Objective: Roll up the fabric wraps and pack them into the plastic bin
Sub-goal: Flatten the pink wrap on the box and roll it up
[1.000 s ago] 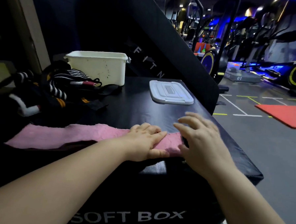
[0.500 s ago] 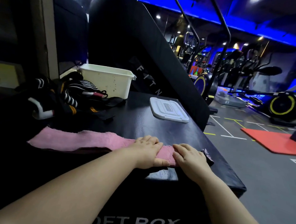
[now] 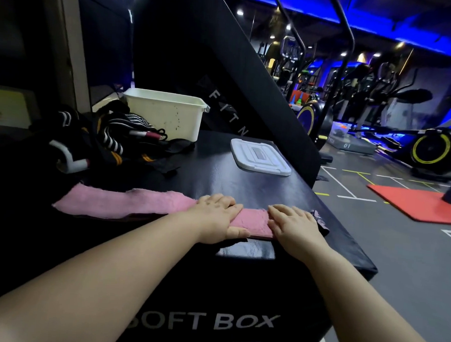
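A long pink fabric wrap [image 3: 128, 203] lies flat along the front of the black soft box [image 3: 218, 178]. My left hand [image 3: 216, 217] presses flat on the wrap, fingers straight. My right hand [image 3: 293, 224] lies flat over the wrap's right end, where a dark strap tip [image 3: 319, 220] sticks out. The white plastic bin [image 3: 167, 113] stands open at the back left. Its lid [image 3: 259, 157] lies flat at the back right. A heap of black striped wraps [image 3: 108, 138] sits to the left of the bin.
A slanted black panel [image 3: 224, 66] rises behind the box. The box's right edge drops to the gym floor, with a red mat [image 3: 421, 204] and exercise bikes [image 3: 429, 152] beyond.
My right hand came down from hovering onto the wrap's right end. The view has tilted up. My left hand stays pressed on the wrap.
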